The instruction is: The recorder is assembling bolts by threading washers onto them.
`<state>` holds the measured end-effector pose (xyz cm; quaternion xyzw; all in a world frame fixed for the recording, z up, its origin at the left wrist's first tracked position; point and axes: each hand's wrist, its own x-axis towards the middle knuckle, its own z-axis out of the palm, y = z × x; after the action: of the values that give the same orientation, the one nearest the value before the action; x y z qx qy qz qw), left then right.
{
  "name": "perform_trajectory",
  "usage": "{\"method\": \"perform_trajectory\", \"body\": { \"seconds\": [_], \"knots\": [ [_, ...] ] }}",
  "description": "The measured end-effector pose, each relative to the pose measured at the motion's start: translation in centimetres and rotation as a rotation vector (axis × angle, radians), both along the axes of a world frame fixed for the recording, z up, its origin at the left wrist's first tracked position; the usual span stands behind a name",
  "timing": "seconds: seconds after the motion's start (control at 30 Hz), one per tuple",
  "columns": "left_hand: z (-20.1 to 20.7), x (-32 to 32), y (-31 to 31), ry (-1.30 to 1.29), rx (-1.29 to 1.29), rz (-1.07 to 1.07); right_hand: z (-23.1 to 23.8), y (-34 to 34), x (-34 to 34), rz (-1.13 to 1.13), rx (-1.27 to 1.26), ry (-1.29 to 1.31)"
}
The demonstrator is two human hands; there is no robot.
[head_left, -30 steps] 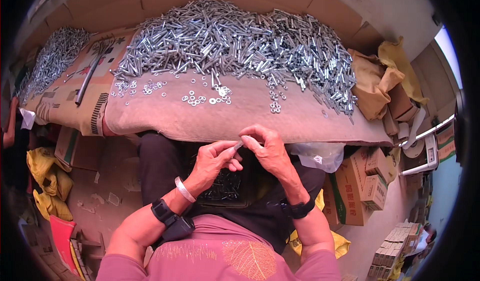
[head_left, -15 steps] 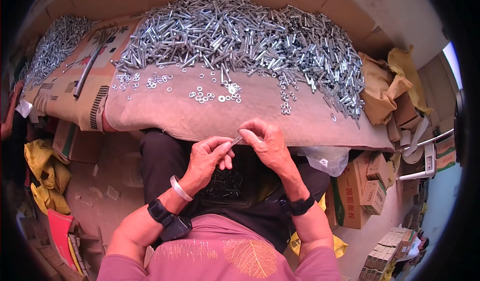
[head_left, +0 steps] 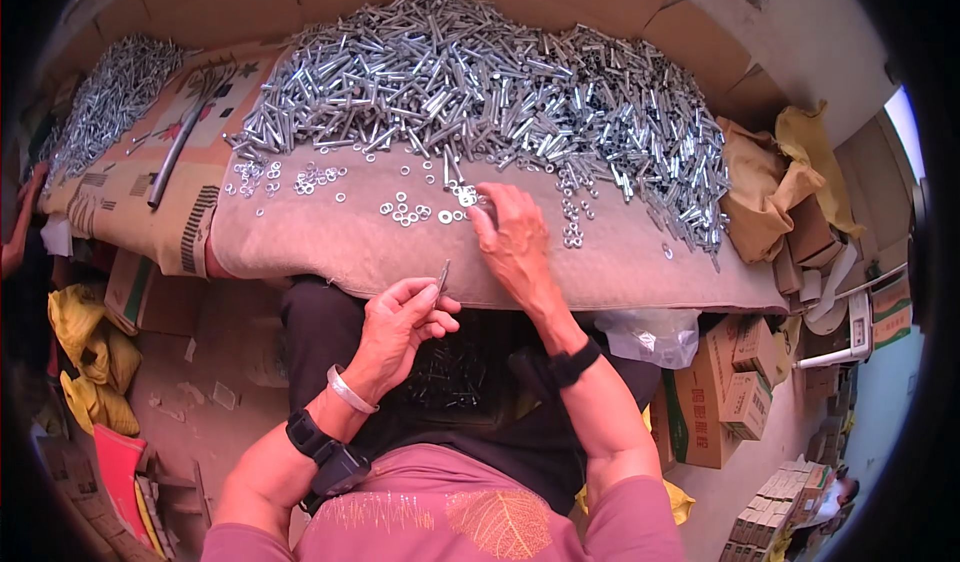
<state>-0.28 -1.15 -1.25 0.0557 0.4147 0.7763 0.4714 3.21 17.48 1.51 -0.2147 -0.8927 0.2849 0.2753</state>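
My left hand (head_left: 405, 327) is closed, with thumb and forefinger pinching a slim metal bolt (head_left: 444, 276) that stands up from the fingertips, beyond the near edge of the cloth. Farther forward, my right hand (head_left: 515, 240) reaches over the cloth-covered table (head_left: 350, 237). Its thumb and forefinger are apart at a small cluster of washers (head_left: 466, 196). More loose washers (head_left: 404, 209) lie just left of that cluster. Behind them spreads a large heap of silvery bolts (head_left: 430, 82). Below my hands, a dark container holding small metal pieces (head_left: 445, 372) sits between my legs.
A second metal heap (head_left: 115, 97) and a metal rod (head_left: 175, 152) lie on the patterned cloth at left. Cardboard boxes (head_left: 705, 402) and a clear plastic bag (head_left: 655, 337) are at right. Yellow sacks (head_left: 85, 342) lie at left. At the far left edge another person's arm (head_left: 25, 217) shows.
My right hand has left the bolt at my left hand and moved forward to the washers. My left hand keeps the bolt, now tilted more upright, and has shifted slightly left.
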Motion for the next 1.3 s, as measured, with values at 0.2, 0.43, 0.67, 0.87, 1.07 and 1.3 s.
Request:
{"method": "perform_trajectory", "body": {
  "seconds": [0.2,0.43,0.67,0.87,1.07,1.3],
  "knots": [
    [-0.1,-0.1,0.1,0.009,0.011,0.005,-1.5,0.1,-0.6,0.043,0.389,-0.055],
    [0.3,0.4,1.2,-0.006,0.074,-0.038,-1.5,0.9,4.8,0.025,0.335,-0.023],
    [0.4,1.5,2.9,0.042,0.017,-0.052,0.3,-0.7,6.7,0.036,-0.011,0.129],
    [0.8,2.3,3.6,0.083,0.008,-0.086,0.6,-2.8,7.4,0.043,-0.220,0.194],
    [0.6,2.6,3.4,0.129,-0.009,-0.096,0.4,-3.9,7.9,-0.011,-0.120,0.212],
    [0.7,3.0,2.6,0.243,-0.018,-0.069,0.5,-3.7,8.7,0.010,-0.709,0.190]
  ]
}}
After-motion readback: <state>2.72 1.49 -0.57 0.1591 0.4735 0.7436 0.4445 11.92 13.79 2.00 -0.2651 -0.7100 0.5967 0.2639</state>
